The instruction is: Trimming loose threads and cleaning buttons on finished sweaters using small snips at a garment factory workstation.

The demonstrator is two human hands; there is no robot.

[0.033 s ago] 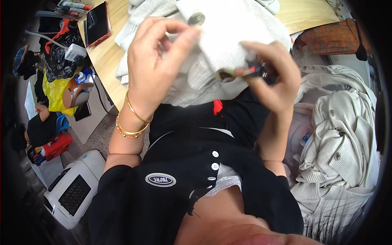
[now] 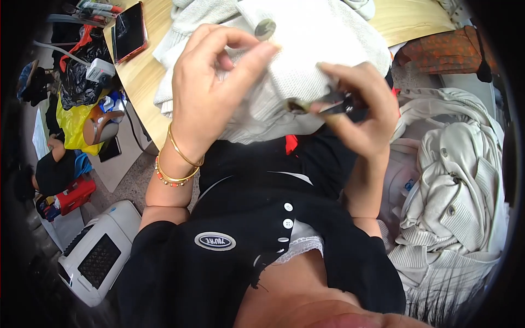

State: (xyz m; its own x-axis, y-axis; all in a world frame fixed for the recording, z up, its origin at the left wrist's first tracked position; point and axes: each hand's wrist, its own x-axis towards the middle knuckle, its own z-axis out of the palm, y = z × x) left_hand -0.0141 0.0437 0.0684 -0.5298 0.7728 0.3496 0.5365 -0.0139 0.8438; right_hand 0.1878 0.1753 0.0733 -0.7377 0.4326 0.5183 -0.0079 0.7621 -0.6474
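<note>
A pale knitted garment [image 2: 306, 33] with a ribbed band lies bunched at the table's near edge, over my lap. One greenish mottled button [image 2: 266, 29] sits on the band; another button [image 2: 298, 106], blurred, is lower on it beside my right hand. My left hand [image 2: 210, 82] is over the garment, thumb and forefinger drawn together just below the upper button; what they pinch, if anything, is too small to make out. In my curled right hand [image 2: 369, 106] is a small black tool [image 2: 340, 104], smeared by motion, its tip side toward the lower button.
A phone [image 2: 129, 33] in a red case rests on the wooden table [image 2: 145, 98] at left. More pale knitwear [image 2: 459, 191] is piled at right, near a patterned orange-brown cloth [image 2: 443, 50]. A white slatted-panel appliance [image 2: 101, 254], bags and another person's arm [image 2: 54, 156] are at left.
My left fingertips have shifted slightly right and down. My right hand and the black tool have moved a little left, with the lower button moving left too.
</note>
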